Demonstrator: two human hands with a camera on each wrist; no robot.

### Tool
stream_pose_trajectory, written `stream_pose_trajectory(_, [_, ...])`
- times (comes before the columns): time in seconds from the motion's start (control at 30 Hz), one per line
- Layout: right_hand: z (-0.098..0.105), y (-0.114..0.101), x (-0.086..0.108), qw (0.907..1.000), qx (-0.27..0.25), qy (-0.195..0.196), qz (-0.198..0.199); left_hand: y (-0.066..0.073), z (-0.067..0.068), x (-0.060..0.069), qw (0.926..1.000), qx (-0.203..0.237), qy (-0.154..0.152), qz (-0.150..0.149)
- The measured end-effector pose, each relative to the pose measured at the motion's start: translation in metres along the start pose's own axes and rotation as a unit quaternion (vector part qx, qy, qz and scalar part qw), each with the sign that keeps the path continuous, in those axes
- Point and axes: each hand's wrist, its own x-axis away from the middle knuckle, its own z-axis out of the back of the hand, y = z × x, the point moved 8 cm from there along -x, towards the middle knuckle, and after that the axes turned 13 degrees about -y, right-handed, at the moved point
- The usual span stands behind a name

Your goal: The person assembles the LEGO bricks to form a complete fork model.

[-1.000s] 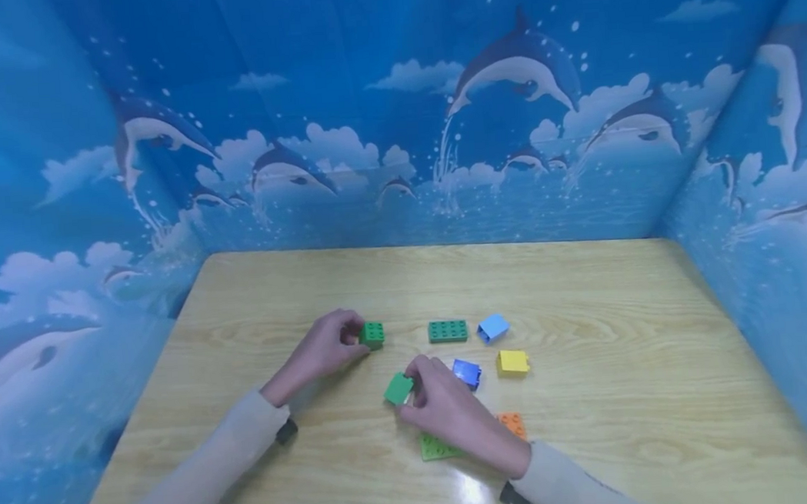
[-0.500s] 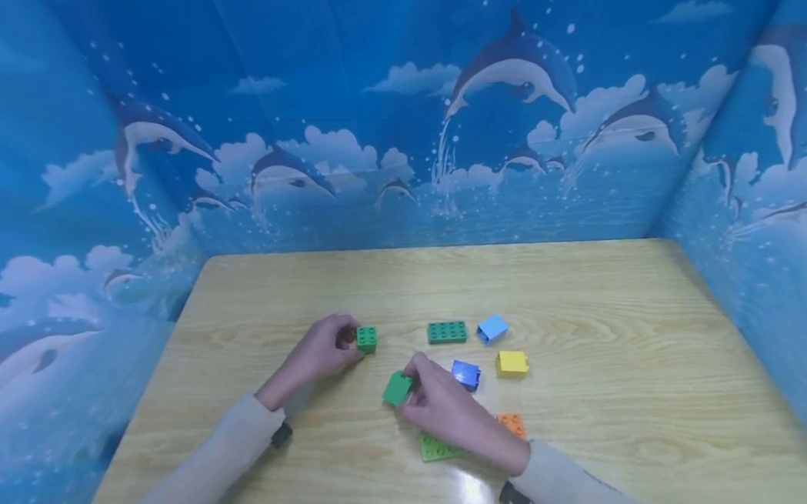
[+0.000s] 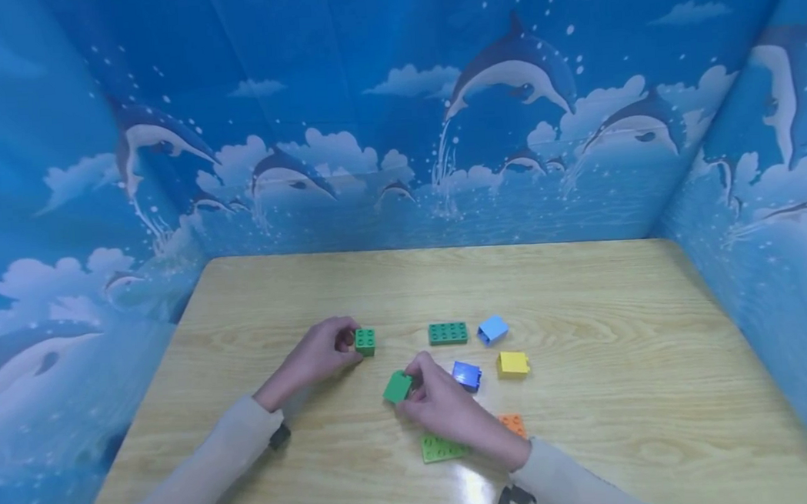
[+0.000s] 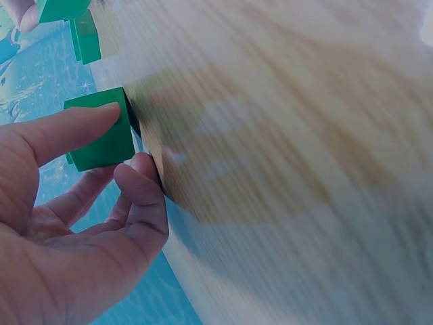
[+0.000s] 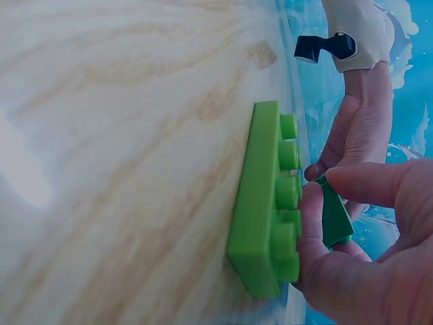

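Near the middle of the worktop [image 3: 615, 424], the left hand [image 3: 318, 354] grips a studded green brick [image 3: 365, 342] while the right hand [image 3: 447, 405] pinches a tilted green block [image 3: 397, 388] beyond the lime brick [image 3: 440, 449], and light, even pressure on the sides should keep both steady.

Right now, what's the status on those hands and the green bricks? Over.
Left hand gripping four-stud green brick. Right hand pinching another green brick. Held bricks apart; nothing visible between them in head view.
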Motion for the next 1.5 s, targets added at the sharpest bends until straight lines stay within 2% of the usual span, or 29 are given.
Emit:
stream_pose_trajectory(0.17, [0.0, 0.0, -0.001, 1.0, -0.005, 0.001, 0.005, 0.001, 0.0, -0.001, 1.0, -0.007, -0.007, 0.001])
stream_pose_trajectory(0.57, [0.0, 0.0, 0.0, 0.9998, -0.02, -0.003, -0.003, 0.004, 0.003, 0.001, 0.9995, 0.005, -0.01, -0.029])
stream_pose_trajectory(0.73, [0.002, -0.002, 0.002, 0.9996, -0.027, 0.0, 0.0, 0.003, 0.004, 0.003, 0.9994, 0.002, -0.014, -0.031])
stream_pose_trajectory(1.1, [0.011, -0.008, 0.003, 0.9978, -0.041, 0.041, 0.031, 0.0, 0.005, 0.008, 0.9987, 0.027, -0.022, -0.036])
stream_pose_trajectory(1.5, [0.015, -0.016, -0.005, 0.996, -0.064, 0.047, 0.04, -0.002, 0.005, 0.008, 0.9982, 0.042, -0.012, -0.041])
